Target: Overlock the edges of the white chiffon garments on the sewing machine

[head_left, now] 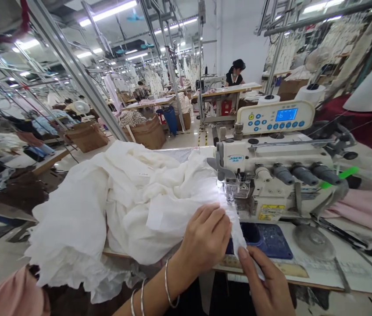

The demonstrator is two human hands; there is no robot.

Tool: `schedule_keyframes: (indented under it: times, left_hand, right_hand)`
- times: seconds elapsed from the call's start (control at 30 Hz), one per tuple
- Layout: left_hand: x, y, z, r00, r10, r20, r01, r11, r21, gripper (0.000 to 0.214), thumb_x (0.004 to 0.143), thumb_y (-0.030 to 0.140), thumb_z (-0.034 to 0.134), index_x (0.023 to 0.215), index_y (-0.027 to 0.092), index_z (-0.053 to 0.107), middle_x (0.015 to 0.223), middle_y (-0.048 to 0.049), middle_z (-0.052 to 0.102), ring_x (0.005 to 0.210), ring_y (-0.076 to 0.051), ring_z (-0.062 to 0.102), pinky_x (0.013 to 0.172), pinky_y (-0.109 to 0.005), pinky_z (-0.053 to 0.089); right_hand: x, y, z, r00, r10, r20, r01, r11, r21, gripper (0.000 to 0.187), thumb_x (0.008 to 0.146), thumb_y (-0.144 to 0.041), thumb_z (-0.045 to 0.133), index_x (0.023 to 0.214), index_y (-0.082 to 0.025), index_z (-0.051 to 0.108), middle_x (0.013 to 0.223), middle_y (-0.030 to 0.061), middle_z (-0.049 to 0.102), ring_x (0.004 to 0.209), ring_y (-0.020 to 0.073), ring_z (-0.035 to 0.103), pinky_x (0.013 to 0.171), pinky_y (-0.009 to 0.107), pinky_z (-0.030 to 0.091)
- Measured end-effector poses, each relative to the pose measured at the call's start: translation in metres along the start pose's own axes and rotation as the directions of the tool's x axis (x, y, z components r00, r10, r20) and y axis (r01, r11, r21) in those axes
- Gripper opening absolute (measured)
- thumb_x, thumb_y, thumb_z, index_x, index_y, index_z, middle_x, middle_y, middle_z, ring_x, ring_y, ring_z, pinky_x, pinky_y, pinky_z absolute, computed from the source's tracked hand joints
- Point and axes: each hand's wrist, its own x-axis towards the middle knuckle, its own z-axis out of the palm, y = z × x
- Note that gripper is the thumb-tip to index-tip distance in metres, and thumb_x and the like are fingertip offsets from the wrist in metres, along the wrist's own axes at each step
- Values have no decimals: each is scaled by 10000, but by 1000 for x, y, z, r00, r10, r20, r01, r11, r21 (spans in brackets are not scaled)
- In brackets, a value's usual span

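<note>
A large heap of thin white fabric [130, 188] covers the left of the sewing table and hangs over its front edge. One edge of it runs under the lit needle area of a white overlock sewing machine [238, 160]. My left hand [205, 239], with bangles on the wrist, presses curled fingers on the cloth just in front of the presser foot. Closer to me, my right hand [265, 278] pinches the trailing strip of the same fabric between thumb and fingers. The left fingertips are partly hidden.
A control panel [276, 117] tops the machine, with thread cones [310, 94] behind. Black tweezers [345, 237] and pink cloth [366, 210] lie at the right. A co-worker [235, 74] sits at another table beyond. Cardboard boxes [148, 131] stand on the floor.
</note>
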Motion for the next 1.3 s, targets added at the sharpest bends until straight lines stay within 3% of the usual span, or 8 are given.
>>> schedule_keyframes:
  times: [0.2, 0.37, 0.57, 0.77, 0.97, 1.03, 1.2, 1.3]
  left_hand:
    - [0, -13, -1, 999, -19, 31, 22, 995, -99, 188, 865, 52, 496, 1006, 125, 595, 993, -89, 659, 1103, -210, 595, 1013, -410, 512]
    - [7, -22, 0, 997, -14, 80, 28, 982, -185, 177, 861, 40, 497, 990, 108, 598, 1003, -96, 645, 1085, -203, 584, 986, -378, 529]
    - [1, -18, -6, 970, 232, 66, -222, 967, -127, 176, 898, 67, 485, 1026, 61, 606, 990, -119, 649, 1069, -223, 581, 934, -372, 545]
    - [-7, -25, -4, 985, 164, 45, -148, 959, -243, 217, 873, -2, 458, 1030, 51, 598, 1012, -119, 652, 1132, -222, 559, 993, -389, 518]
    - [2, -38, -1, 990, 124, 72, -101, 960, -261, 315, 864, -37, 374, 1062, 82, 589, 1060, -123, 644, 1162, -216, 555, 991, -420, 527]
    - [6, -39, 0, 990, 119, 70, -101, 970, -223, 325, 863, -46, 354, 1044, 78, 594, 1052, -125, 649, 1150, -209, 562, 977, -404, 538]
    - [6, -28, -3, 974, 217, 57, -208, 968, -138, 146, 876, 50, 498, 974, 64, 606, 999, -123, 661, 1077, -236, 587, 918, -379, 557]
    - [3, -22, -6, 975, 201, 99, -182, 968, -174, 153, 883, 62, 480, 973, 70, 604, 953, -107, 661, 1037, -220, 597, 909, -364, 555]
  right_hand:
    - [8, -10, 4, 999, -50, -17, 51, 998, 32, 349, 868, -470, 545, 627, -220, 583, 588, -7, 514, 553, 147, 475, 484, 195, 399]
    - [13, -10, 6, 995, -91, 27, 91, 995, 34, 352, 914, -445, 482, 716, -209, 653, 606, -5, 553, 571, 152, 515, 573, 220, 423]
    - [12, -3, 11, 999, -52, -16, 52, 998, 17, 353, 865, -470, 567, 641, -200, 601, 603, -4, 569, 584, 157, 532, 588, 224, 431]
    - [11, 2, 10, 998, 33, 60, -35, 999, 21, 351, 879, -501, 539, 798, -187, 674, 680, 8, 620, 583, 156, 525, 573, 236, 397]
    - [16, -5, 12, 997, 44, 71, -44, 999, 0, 384, 893, -522, 493, 813, -185, 659, 561, -43, 387, 533, 140, 400, 563, 243, 358]
    - [18, -7, 14, 995, 57, 80, -58, 998, 13, 383, 888, -528, 496, 814, -184, 647, 575, -44, 375, 544, 138, 393, 561, 242, 348]
    - [18, -8, 19, 993, 46, 111, -54, 997, 64, 382, 900, -523, 484, 731, -194, 581, 601, -32, 427, 563, 135, 401, 530, 239, 323]
    - [19, -10, 20, 991, 35, 126, -45, 996, 73, 422, 902, -533, 479, 636, -207, 496, 579, -32, 421, 548, 134, 395, 516, 239, 326]
